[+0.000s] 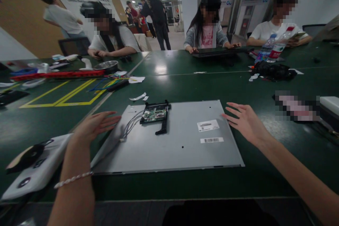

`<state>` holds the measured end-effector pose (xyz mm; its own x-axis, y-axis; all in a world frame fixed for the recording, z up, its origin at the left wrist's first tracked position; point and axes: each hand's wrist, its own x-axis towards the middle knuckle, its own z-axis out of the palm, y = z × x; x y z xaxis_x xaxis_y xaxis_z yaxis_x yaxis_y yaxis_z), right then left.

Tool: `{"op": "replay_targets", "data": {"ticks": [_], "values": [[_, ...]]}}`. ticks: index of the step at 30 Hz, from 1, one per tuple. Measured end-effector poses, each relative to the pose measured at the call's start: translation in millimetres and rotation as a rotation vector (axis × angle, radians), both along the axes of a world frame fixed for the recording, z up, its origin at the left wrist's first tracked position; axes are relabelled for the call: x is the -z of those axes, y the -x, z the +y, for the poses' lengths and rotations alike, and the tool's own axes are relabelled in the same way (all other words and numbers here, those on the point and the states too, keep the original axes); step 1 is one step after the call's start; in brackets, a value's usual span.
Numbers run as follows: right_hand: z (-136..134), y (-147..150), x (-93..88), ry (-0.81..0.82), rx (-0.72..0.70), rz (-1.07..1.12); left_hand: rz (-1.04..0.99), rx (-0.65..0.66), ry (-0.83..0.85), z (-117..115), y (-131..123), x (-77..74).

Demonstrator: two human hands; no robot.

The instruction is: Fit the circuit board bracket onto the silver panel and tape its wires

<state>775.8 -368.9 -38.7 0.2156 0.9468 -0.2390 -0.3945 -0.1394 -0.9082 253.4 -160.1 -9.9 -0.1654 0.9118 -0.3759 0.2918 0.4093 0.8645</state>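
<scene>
A grey metal-backed display panel [164, 152] lies flat on the green table in front of me. On its upper part sits a green circuit board [155, 114] in a black plastic bracket [164, 125], with thin grey wires [129, 125] trailing off its left side. Two white labels, one a barcode label [212, 140], are stuck on the right half. My left hand [96, 125] is at the panel's left edge, fingers stretched and pointing inward. At the right edge is my right hand [243, 122], fingers spread, fingertips close to the rim. Whether either hand touches the panel I cannot tell.
A white device [39, 169] lies by my left forearm. Paper scraps [137, 97], cables [116, 84] and a metal bowl [106, 65] are farther left. Bottles [279, 47] and a black bundle [275, 70] stand at the far right. Several people are across the table.
</scene>
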Motion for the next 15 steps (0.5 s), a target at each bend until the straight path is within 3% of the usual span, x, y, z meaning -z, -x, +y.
{"op": "replay_targets", "data": {"ticks": [8, 15], "values": [[-9, -18, 20.1, 0.034, 0.051, -0.036, -0.001, 0.042, -0.025, -5, -6, -0.7], [-11, -18, 14.0, 0.019, 0.046, 0.052, -0.029, 0.132, -0.059, -4, -1, 4.9]]}}
